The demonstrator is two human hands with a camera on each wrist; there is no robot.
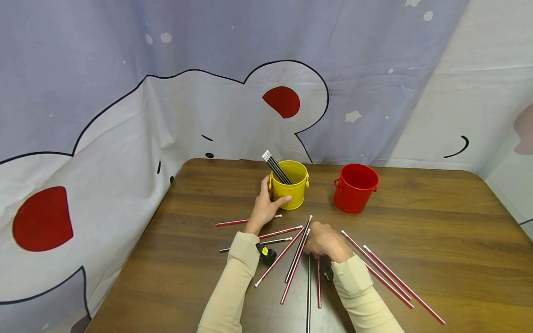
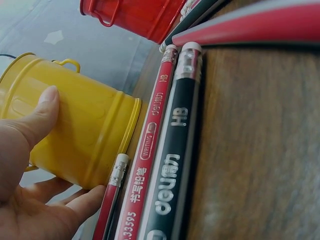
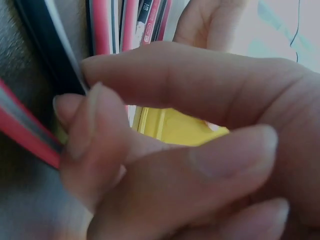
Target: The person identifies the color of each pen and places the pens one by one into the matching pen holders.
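Note:
My left hand (image 1: 265, 206) grips the yellow bucket (image 1: 296, 196), its thumb on the front wall and the other fingers round the left side and base. Several black pencils (image 1: 278, 171) stand in that bucket, leaning left with white erasers up. My right hand (image 1: 326, 240) is low over the table among loose pencils, fingers curled. In the right wrist view its fingertips (image 3: 95, 67) pinch the end of a black pencil (image 3: 45, 42); a red pencil (image 3: 27, 125) lies close by. The rest of that black pencil (image 1: 309, 291) points toward the table's front edge.
A red bucket (image 1: 354, 199) stands to the right of the yellow one. Loose red and black pencils lie around both hands, with red pencils (image 1: 404, 284) on the right and another (image 1: 231, 223) on the left. A printed cloth (image 1: 200, 111) hangs behind the wooden table (image 1: 166, 277).

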